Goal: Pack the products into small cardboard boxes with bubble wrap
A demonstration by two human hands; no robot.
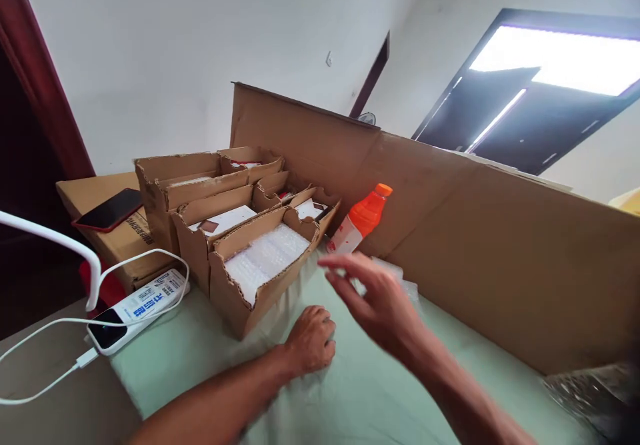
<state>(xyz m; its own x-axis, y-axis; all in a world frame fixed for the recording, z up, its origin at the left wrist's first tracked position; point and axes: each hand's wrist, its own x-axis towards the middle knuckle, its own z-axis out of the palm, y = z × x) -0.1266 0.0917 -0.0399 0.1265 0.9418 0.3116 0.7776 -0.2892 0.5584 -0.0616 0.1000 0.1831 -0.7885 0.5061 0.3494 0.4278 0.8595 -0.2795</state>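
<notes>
My left hand (pixel 311 340) rests on the pale green table cover (pixel 210 365), its fingers curled into a loose fist with nothing showing in them. My right hand (pixel 376 292) hovers above the cover with index finger and thumb stretched out and apart, holding nothing. Just beyond its fingertips an orange-capped drink bottle (pixel 367 213) leans against a cardboard panel. Left of both hands stands an open cardboard box (pixel 245 322) with bubble wrap (pixel 267 255) inside. Clear plastic pieces (pixel 410 290) lie partly hidden behind my right hand.
Several more open cardboard boxes (pixel 193 258) hold white cards or packets. A long cardboard panel (pixel 480 252) walls off the back and right. At left, a white power bank (pixel 135 315) trails a white cable; a dark phone (pixel 110 210) lies on a closed carton (pixel 123 252).
</notes>
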